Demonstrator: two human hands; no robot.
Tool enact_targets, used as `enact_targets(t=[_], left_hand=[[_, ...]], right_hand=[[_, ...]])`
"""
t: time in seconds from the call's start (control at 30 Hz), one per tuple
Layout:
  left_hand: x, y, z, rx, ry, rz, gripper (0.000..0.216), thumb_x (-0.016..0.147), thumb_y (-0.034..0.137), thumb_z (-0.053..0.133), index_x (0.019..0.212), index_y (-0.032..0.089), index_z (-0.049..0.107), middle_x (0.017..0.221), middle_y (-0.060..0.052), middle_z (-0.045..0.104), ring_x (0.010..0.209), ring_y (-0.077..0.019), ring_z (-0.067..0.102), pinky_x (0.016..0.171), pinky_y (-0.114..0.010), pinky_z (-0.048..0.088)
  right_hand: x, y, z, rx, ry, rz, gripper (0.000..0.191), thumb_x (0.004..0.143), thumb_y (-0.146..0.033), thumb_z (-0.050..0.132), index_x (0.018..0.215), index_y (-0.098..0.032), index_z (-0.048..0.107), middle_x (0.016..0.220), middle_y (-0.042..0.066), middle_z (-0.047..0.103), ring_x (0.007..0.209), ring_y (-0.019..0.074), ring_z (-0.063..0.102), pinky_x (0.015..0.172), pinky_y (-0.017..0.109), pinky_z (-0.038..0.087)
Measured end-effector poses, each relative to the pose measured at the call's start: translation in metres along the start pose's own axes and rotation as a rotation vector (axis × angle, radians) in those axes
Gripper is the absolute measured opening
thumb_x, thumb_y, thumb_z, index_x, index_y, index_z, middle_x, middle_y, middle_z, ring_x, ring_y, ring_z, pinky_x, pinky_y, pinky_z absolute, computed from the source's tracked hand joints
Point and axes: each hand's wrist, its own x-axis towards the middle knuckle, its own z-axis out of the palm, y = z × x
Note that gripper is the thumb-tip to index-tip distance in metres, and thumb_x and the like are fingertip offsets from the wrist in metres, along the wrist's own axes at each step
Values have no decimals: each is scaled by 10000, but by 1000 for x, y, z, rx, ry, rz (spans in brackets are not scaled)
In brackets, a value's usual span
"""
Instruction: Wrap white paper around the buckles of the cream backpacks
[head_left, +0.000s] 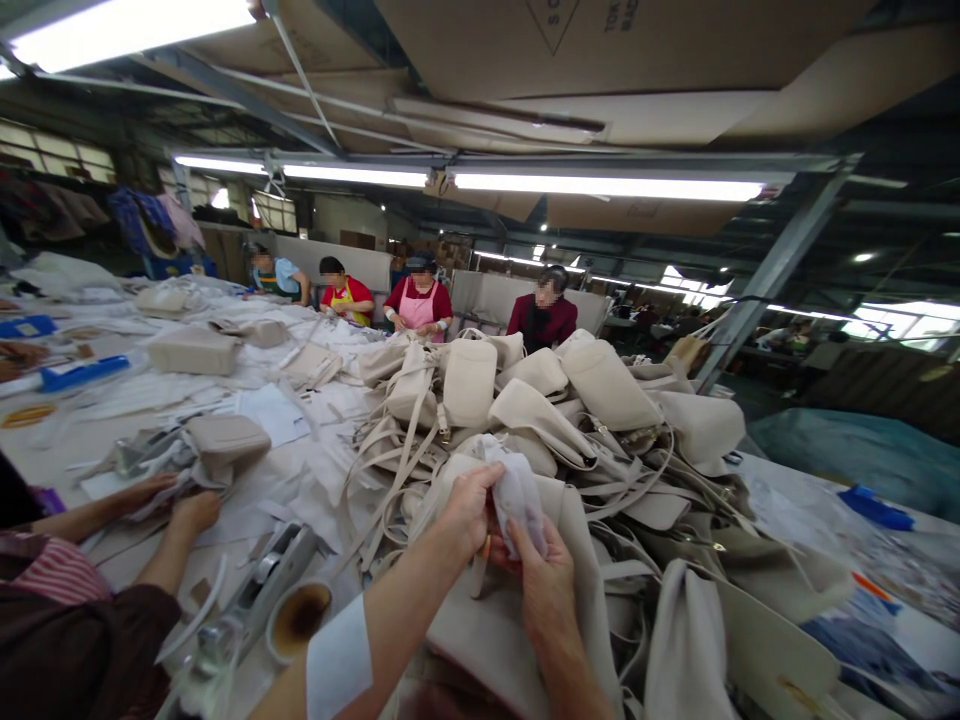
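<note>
Currently, as I watch from afar, the left hand (472,505) and the right hand (544,555) are both clamped on a thin white wrapping (517,490), held up over a cream bag (487,630) at the near edge of a heap of bags (611,385) on the table (45,435). Whether the wrapping is paper or cloth, I cannot tell, nor whether anything lies inside its folds. Thin as it looks, I judge it could tear if the two hands pulled unevenly. Loose straps (417,405) trail down the heap; a wrist snagging one might drag bags along. A cup (281,652) of something brown stands just beside the left forearm (405,590), where a careless elbow could tip it and stain pale goods. At left, a co-worker's hands (196,510) are busy beside another bag (229,445).
</note>
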Motion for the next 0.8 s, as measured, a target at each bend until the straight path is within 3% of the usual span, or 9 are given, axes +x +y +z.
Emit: enact_targets(t=[0.17,0.37,0.5,0.63,0.8], left_hand=[[2,12,-1,60,43,26,173,560,152,758,669,140,624,519,30,562,437,-77,441,413,-196,253],[4,17,-6,121,38,15,150,503,56,638,615,150,602,449,65,477,370,-38,309,389,-199,84],[6,23,-13,107,24,-48,238,449,32,569,651,158,570,478,79,467,369,-33,278,394,-186,77],[6,32,-15,74,-12,-101,222,464,76,568,653,170,499,483,96,388,363,-30,222,393,-190,75],[-13,30,-20,88,-91,-27,276,616,246,697,833,173,544,608,62,500,435,-48,353,414,-183,157]], right_hand=[[-10,-3,-4,-91,21,-4,614,709,-492,762,1209,-141,695,745,54,724,542,186,610,495,317,548],[-17,3,-10,-262,-116,-109,438,736,-425,684,1074,-166,789,822,76,737,448,129,513,440,287,491],[-19,8,-9,-312,-175,-148,374,769,-398,637,1017,-173,803,767,70,715,459,137,531,429,265,488],[-20,15,-11,-433,-251,-284,327,815,-326,574,1007,-180,796,758,58,697,487,139,560,466,249,506],[-16,26,-14,-540,-222,-446,353,876,-274,501,1079,-177,772,860,91,737,562,158,620,547,260,539]])
